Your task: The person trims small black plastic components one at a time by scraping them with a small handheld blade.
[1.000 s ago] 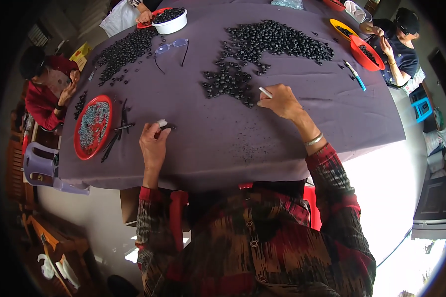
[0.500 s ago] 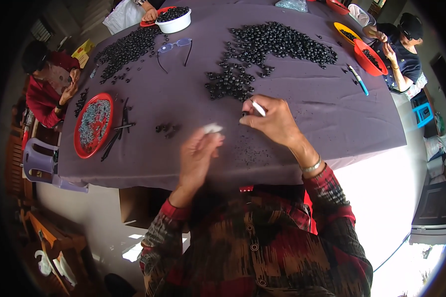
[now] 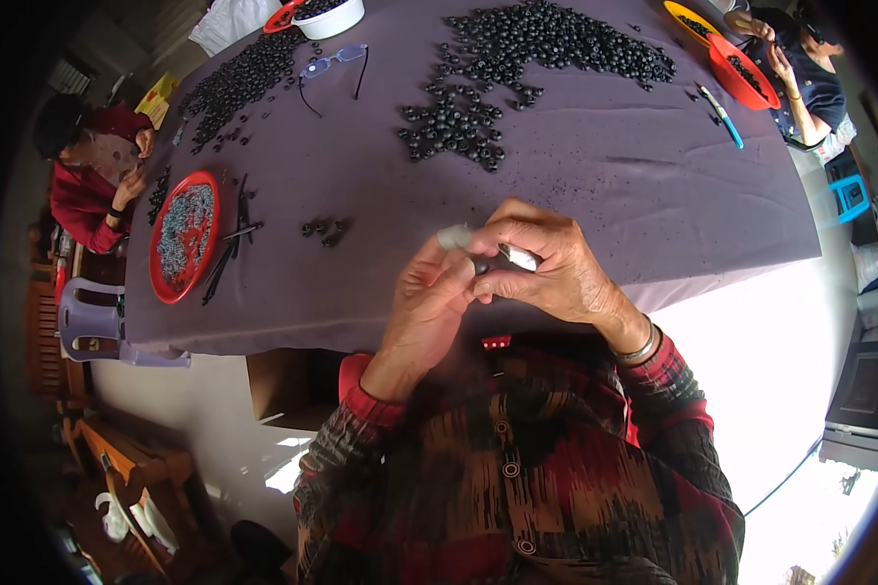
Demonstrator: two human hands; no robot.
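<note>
small, round, black piece [image 3: 480, 266] at centre frame

the left hand [image 3: 433, 296] pinches it in its fingertips, so that hand is nearer; just to the right, the right hand [image 3: 563, 261] grips a slim, white-handled tool [image 3: 522, 257] slanting down rightward, dark end facing the piece (whether they touch, i can't tell from here).

The shirt [image 3: 522, 478] is streaked red, black and tan, the bracelet [image 3: 644, 348] silvery, the finger covering [image 3: 454, 236] pale

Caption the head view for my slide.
Left hand meets right hand, which grips a white tool, at a black piece.
</note>
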